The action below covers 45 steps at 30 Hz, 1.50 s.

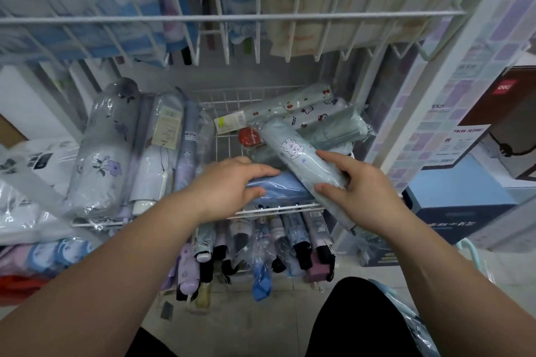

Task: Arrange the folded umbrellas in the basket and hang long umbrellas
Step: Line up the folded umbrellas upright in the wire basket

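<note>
Mint folded umbrella (301, 159) in my right grip (356, 185), slanted over the wire basket (278, 207).
Right grip is clamped round its lower half, above the basket's right side; my left grip (232, 182) curls round a blue folded umbrella (278, 188) lying by the front rail. Wrapped umbrellas (101, 153) line the basket's left.

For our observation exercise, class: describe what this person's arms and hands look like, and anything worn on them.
The left forearm and right forearm are bare, with no sleeves in view. The left hand and right hand show no gloves, rings, watch or bracelet. Black clothing shows at the bottom of the picture.
</note>
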Each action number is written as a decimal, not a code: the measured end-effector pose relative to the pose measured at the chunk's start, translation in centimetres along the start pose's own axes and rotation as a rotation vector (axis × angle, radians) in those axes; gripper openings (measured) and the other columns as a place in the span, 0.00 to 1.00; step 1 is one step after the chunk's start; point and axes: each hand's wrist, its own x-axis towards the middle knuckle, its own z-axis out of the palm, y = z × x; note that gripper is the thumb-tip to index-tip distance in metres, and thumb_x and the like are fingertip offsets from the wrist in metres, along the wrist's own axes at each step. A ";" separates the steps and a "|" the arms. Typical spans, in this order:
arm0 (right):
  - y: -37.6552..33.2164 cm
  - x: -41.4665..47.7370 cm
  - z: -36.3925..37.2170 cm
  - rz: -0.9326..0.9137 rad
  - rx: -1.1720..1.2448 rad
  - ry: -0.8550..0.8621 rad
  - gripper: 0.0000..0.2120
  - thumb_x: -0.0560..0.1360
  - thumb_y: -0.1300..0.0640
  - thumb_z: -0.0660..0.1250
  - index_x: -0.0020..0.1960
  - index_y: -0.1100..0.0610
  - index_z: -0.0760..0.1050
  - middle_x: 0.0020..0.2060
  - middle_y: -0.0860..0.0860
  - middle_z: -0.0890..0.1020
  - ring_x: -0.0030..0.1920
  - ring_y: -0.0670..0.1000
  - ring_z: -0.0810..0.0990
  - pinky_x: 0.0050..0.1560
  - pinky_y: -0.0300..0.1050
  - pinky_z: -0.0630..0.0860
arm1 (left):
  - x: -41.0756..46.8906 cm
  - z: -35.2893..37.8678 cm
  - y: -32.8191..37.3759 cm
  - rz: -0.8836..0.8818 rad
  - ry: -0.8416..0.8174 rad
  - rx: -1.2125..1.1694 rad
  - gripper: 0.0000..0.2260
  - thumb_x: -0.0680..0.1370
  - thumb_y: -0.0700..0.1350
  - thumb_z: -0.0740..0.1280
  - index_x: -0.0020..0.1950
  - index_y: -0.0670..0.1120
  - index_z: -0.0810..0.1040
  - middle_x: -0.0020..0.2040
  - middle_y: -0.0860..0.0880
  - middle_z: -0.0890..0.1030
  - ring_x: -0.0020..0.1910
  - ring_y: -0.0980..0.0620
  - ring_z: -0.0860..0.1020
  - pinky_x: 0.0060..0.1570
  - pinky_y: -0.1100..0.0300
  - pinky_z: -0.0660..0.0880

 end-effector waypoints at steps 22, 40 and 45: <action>-3.1 5.1 3.9 0.092 0.402 0.030 0.30 0.69 0.46 0.75 0.70 0.44 0.73 0.58 0.44 0.83 0.55 0.47 0.83 0.60 0.55 0.79 | -9.3 -7.1 -2.8 -0.302 0.191 -0.265 0.14 0.79 0.52 0.71 0.62 0.66 0.79 0.67 0.62 0.78 0.66 0.61 0.75 0.70 0.55 0.69; -2.5 1.2 -1.4 0.081 -0.083 0.126 0.27 0.76 0.51 0.71 0.73 0.41 0.69 0.63 0.49 0.80 0.58 0.53 0.79 0.52 0.40 0.69 | -3.5 -2.2 -2.8 -0.305 0.183 -0.076 0.16 0.83 0.53 0.63 0.71 0.61 0.73 0.67 0.52 0.79 0.62 0.49 0.77 0.61 0.51 0.74; -2.8 1.5 -2.5 0.105 -0.074 0.159 0.26 0.77 0.51 0.70 0.73 0.43 0.69 0.63 0.50 0.80 0.62 0.55 0.77 0.55 0.44 0.71 | -2.8 -2.0 -1.9 -0.281 0.088 0.122 0.21 0.83 0.52 0.59 0.77 0.58 0.65 0.67 0.45 0.76 0.64 0.44 0.74 0.60 0.51 0.74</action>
